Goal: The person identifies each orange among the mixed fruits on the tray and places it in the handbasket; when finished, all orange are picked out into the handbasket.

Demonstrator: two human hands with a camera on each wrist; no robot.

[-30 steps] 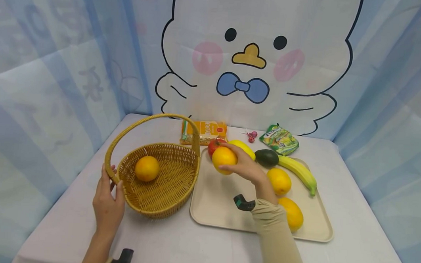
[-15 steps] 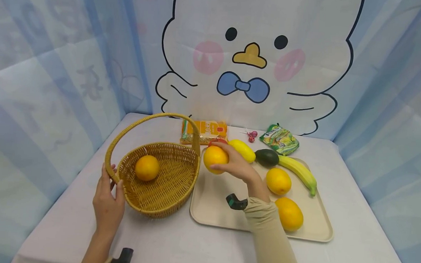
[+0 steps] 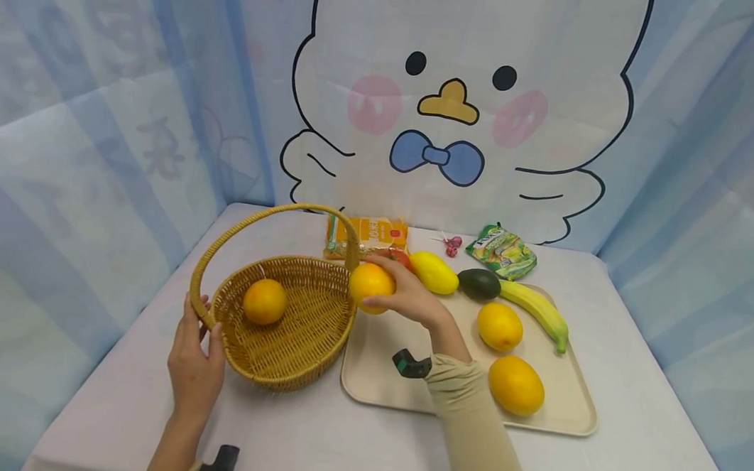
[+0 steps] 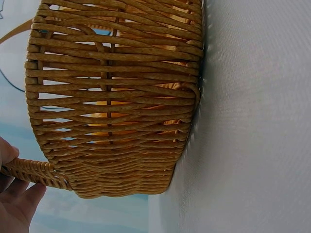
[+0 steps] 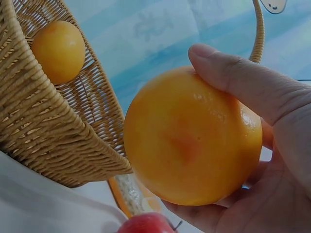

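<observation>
My right hand (image 3: 415,299) holds an orange (image 3: 371,286) beside the right rim of the wicker basket (image 3: 304,338). The right wrist view shows the thumb across the top of this orange and fingers beneath it. At the basket's left side, my left hand (image 3: 194,365) grips the base of the tall arched handle (image 3: 250,219); fingers on both sides of that handle show in the left wrist view. Another orange (image 3: 265,301) lies inside the basket, toward its left. A red apple (image 3: 398,256) is partly hidden behind my right hand.
A beige tray (image 3: 384,392) right of the basket bears a yellow lemon-shaped fruit (image 3: 435,272), a dark green avocado (image 3: 480,284), a banana (image 3: 536,309) and two yellow-orange fruits (image 3: 516,385). Behind stand an orange packet (image 3: 377,234), lollipops (image 3: 453,244) and a green bag (image 3: 501,251).
My right hand has carried the orange leftward from over the tray to the basket's right rim. The left hand and the basket stay where they were.
</observation>
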